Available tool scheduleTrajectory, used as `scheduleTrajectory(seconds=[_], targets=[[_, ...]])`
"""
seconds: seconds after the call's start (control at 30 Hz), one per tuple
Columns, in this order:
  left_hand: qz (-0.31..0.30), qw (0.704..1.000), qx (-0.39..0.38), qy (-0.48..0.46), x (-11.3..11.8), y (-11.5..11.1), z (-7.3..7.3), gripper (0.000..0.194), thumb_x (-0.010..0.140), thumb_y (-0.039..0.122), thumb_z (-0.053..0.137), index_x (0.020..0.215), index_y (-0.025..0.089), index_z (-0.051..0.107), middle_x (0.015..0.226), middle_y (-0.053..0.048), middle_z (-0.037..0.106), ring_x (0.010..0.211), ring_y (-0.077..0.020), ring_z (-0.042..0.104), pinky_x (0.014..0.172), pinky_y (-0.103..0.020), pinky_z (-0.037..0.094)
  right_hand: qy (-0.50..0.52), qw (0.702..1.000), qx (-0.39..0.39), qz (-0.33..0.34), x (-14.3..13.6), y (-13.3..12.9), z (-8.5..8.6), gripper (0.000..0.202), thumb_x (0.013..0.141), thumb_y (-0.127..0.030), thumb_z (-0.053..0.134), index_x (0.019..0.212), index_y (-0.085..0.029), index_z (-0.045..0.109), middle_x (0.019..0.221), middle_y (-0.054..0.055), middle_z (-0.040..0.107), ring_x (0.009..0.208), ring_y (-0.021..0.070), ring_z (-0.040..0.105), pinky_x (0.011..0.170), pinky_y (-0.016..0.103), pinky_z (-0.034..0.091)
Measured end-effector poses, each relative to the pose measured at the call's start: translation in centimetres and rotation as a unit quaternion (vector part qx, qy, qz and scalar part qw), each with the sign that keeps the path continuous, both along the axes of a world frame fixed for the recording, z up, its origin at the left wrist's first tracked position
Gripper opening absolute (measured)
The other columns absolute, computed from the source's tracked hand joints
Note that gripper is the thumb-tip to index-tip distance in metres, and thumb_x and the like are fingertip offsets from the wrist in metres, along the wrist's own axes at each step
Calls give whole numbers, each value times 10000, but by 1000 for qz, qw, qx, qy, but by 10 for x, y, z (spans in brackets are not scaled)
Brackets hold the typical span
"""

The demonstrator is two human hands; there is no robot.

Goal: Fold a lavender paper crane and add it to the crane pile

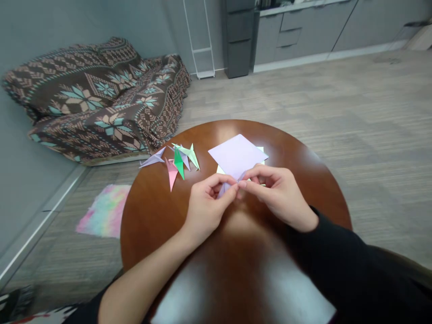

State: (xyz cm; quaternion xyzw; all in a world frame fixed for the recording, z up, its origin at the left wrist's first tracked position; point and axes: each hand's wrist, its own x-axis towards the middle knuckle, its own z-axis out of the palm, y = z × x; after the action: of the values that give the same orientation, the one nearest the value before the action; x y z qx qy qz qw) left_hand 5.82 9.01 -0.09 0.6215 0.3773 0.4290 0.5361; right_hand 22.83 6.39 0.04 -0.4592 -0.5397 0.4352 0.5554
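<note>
Both hands meet over the round brown table [148,225], pinching a small folded piece of lilac paper [223,189] between them. My left hand [207,204] grips its left side, with thumb and forefinger pressed together. From the right, the fingertips of my right hand [278,191] close on the same piece, hiding much of it. Just beyond the fingers lies a flat lilac sheet [238,155], with pale green paper [261,149] showing from under its edges.
Folded paper figures lie at the table's left: lilac [154,158], pink [171,173], dark green [178,163] and light green [191,155]. A patterned covered sofa [111,99] stands behind left, a fluffy pastel mat [104,211] on the floor, grey cabinets [307,31] at the back.
</note>
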Motion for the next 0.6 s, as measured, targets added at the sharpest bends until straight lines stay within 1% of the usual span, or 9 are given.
scheduleTrajectory(seconds=[0.07,0.13,0.2,0.27,0.4,0.5,0.6], targets=[[31,996,65,51,-1,-2,0,107,857,254,721,861,149,706,716,-21,729,646,-123,653,617,-216,482,37,999,-16,27,-2,-1,-1,193,811,-333,795,790,-156,719,662,8,670,605,129,560,602,276,434],[52,988,108,94,-3,-3,-1,107,863,262,709,871,156,716,738,-28,734,650,-135,650,611,-234,471,61,997,-24,36,-4,-2,-1,191,794,-316,813,787,-164,700,652,-4,674,550,108,553,536,248,429],[60,982,136,119,-5,-3,-2,110,864,270,705,876,162,722,754,-34,737,651,-142,644,611,-247,462,71,996,-27,36,-6,-2,-1,194,781,-304,825,781,-169,686,632,-22,657,492,82,515,456,218,388],[62,979,149,127,-5,-3,-3,109,866,274,701,872,167,723,759,-35,735,649,-143,639,612,-252,456,74,996,-26,32,-6,-2,-1,196,784,-303,824,783,-167,682,624,-27,649,473,72,508,415,202,362],[58,981,140,124,-6,-3,-4,109,867,278,702,879,172,720,772,-35,736,666,-146,643,625,-252,458,70,997,-23,31,-6,-1,0,183,793,-285,818,783,-156,688,580,-35,637,450,66,507,412,196,379],[47,987,112,108,-5,-4,-2,115,864,285,707,880,172,715,764,-30,736,663,-143,643,631,-247,465,69,997,-19,36,-6,-1,0,165,806,-266,808,782,-152,691,566,-37,638,439,61,509,429,194,398],[34,994,74,74,-3,-5,1,111,855,275,718,868,166,705,744,-23,729,656,-137,646,634,-237,478,68,997,-14,36,-5,-1,-2,162,818,-268,799,787,-152,690,609,-17,669,468,71,549,455,196,424]])
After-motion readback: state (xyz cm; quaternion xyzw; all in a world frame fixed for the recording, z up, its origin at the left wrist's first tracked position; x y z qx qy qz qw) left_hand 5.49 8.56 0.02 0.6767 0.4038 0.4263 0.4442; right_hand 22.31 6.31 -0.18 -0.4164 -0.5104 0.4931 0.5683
